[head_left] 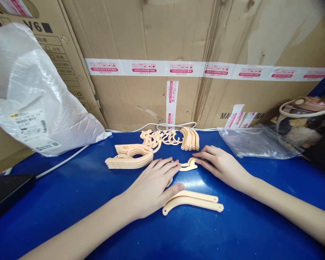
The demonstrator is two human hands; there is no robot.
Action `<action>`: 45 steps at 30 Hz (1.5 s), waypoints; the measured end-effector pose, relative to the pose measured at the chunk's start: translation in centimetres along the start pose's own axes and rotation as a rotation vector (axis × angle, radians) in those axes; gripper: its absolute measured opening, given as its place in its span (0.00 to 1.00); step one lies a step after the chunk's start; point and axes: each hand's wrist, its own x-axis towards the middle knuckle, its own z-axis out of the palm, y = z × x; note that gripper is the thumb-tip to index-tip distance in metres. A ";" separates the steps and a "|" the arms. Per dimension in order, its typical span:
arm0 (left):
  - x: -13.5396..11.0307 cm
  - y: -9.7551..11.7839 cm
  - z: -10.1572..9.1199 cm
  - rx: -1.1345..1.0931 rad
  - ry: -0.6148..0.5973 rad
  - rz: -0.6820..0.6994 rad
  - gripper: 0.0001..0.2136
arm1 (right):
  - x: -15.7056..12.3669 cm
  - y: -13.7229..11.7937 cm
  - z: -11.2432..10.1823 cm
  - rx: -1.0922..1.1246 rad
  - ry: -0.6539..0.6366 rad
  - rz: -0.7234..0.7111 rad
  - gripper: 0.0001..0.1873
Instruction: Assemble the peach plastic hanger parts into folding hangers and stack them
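Note:
My left hand (158,184) lies palm down, fingers stretched out, over a cream plastic piece mostly hidden beneath it. Its fingertips touch the left end of a curved cream hanger piece (188,167). At that piece's right end, my right hand (222,162) has its thumb and index finger closed on it. Closer to me, two curved hanger arms (195,203) with holes at their ends lie side by side, partly under my left thumb. Beyond my left hand sits a stack of cream hanger arms (128,162). Small hook-shaped pieces (159,138) and another stack of arms (190,139) lie behind.
Large cardboard boxes (146,97) stand along the back of the blue table (119,231). At left are a white plastic bag (40,97) and a dark object (11,195). A clear plastic bag (254,142) and a handled container (300,122) occupy the right. A white cable (62,161) crosses behind.

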 end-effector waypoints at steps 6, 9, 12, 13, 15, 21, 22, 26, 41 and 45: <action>0.2 0.2 -0.4 -0.092 0.006 0.021 0.21 | -0.1 -0.2 0.1 -0.008 -0.005 0.001 0.12; 0.2 0.1 -0.4 -0.089 0.011 0.020 0.20 | -0.1 0.0 0.1 -0.001 -0.001 0.013 0.11; 0.1 0.1 -0.2 -0.083 0.016 0.031 0.20 | -0.1 0.1 0.1 0.007 0.015 0.013 0.12; 0.0 0.1 -0.1 -0.076 0.018 0.033 0.21 | -0.1 0.1 0.1 0.006 0.020 0.016 0.12; -0.1 0.0 -0.1 -0.051 0.037 0.037 0.21 | -0.1 0.0 0.0 0.001 0.027 0.028 0.12; -0.5 -0.3 -2.0 0.105 0.067 0.052 0.13 | -0.2 -0.5 -0.4 0.002 0.067 0.052 0.12; -0.6 -0.4 -2.4 0.136 0.048 0.064 0.12 | -0.2 -0.7 -0.5 0.000 0.073 0.046 0.12; -0.9 -0.7 -2.9 0.262 0.015 0.132 0.12 | -0.5 -1.3 -0.9 -0.028 0.098 -0.023 0.12; -0.8 -0.4 -1.6 0.423 0.105 0.154 0.08 | -0.8 -2.5 -1.0 -0.063 0.102 -0.186 0.11; -0.8 -0.2 -1.5 0.436 0.128 0.185 0.09 | -0.9 -2.6 -0.9 -0.045 0.093 -0.205 0.11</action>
